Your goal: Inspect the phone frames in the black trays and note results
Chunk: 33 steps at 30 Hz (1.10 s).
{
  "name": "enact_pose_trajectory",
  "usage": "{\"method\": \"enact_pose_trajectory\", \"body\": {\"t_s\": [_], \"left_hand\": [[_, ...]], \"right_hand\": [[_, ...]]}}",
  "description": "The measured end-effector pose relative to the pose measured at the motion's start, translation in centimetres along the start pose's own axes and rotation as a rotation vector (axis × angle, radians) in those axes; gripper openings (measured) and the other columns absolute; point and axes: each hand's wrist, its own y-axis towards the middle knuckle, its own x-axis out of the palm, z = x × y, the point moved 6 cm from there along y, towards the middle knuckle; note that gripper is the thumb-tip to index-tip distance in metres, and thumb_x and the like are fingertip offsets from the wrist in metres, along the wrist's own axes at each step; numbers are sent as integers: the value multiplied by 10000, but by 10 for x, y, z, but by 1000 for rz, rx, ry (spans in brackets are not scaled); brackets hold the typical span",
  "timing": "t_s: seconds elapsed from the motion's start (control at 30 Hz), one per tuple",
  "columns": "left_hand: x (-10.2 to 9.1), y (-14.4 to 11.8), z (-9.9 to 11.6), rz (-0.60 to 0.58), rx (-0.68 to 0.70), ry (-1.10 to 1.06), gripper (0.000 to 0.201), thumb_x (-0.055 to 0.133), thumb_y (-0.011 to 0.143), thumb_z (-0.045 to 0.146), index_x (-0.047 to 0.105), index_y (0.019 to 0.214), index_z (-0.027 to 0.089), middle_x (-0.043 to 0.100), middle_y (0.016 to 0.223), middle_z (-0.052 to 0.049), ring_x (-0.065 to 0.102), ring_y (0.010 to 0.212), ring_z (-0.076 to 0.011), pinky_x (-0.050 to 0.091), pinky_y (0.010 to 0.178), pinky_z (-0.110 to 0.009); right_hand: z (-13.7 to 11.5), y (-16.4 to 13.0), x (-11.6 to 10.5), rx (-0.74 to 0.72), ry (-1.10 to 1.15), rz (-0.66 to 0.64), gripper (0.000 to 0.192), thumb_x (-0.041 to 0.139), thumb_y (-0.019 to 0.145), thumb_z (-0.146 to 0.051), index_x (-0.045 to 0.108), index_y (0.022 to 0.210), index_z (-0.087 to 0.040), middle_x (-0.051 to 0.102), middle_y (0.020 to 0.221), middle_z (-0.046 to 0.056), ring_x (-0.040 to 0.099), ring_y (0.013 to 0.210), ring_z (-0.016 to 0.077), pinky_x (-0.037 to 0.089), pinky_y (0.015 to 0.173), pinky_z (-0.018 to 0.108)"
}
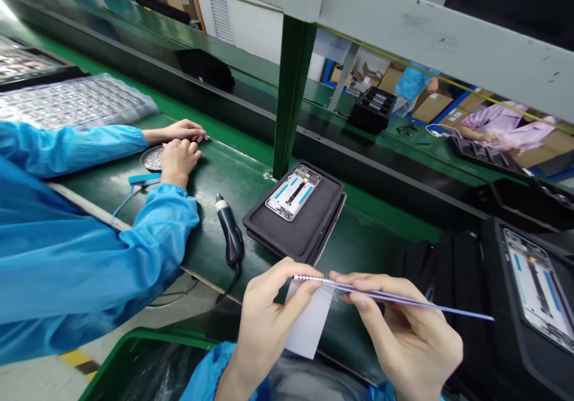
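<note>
A thin bluish sheet (pixel 430 305), nearly edge-on above the near side of the surface (pixel 363 245), runs lengthwise left to right, the left hand (pixel 264 323) pinching its checkered left end between fingers, the right hand (pixel 403 326) clamping mid-length.

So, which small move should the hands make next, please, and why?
Probably the left hand should gently draw the checkered strip away while the right hand steadies the bluish sheet: left thumb and finger pinch the strip, right ones the sheet, close together. Whether strip and sheet are joined, I cannot tell.
</note>
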Motion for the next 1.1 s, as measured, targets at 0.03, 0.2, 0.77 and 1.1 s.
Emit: {"method": "enact_pose_trajectory", "body": {"t_s": [0.03, 0.2, 0.77, 1.1], "left_hand": [[0, 0, 0, 0, -1, -4, 166, 785, 997, 220, 856, 849, 238, 859, 791, 11, 814, 674, -149, 624, 647, -158], [-5, 0, -1, -2, 15, 9, 181, 744, 979, 149, 841, 865, 251, 842, 789, 43, 802, 692, -126, 606, 671, -142], [-40, 38, -64, -71, 59, 601, 257, 506, 1141, 310, 727, 1010, 314, 749, 1589, -17, 479, 1663, -380, 408, 1270, -716], [-60, 40, -72, 80, -35, 421, 205, 601, 1104, 398, 760, 1008, 312, 720, 1627, -42, 456, 1690, -327, 373, 1357, -615]], "right_hand": [[-1, -1, 0, 0, -6, 3, 141, 849, 1001, -137, 874, 1056, -265, 914, 950, 39, 915, 842, 265, 787, 756, 319], [-2, 0, 2, 70, 9, 54, 96, 856, 1002, -168, 872, 1009, -262, 902, 917, 35, 908, 811, 259, 777, 719, 303], [122, 97, 103, 545, 242, -301, 551, 996, 709, -685, 780, 855, -199, 844, 789, 81, 830, 685, 231, 699, 677, 328], [124, 85, 80, 455, 285, 40, 466, 973, 801, -614, 810, 940, -201, 898, 936, 125, 888, 867, 314, 729, 881, 461]]}}
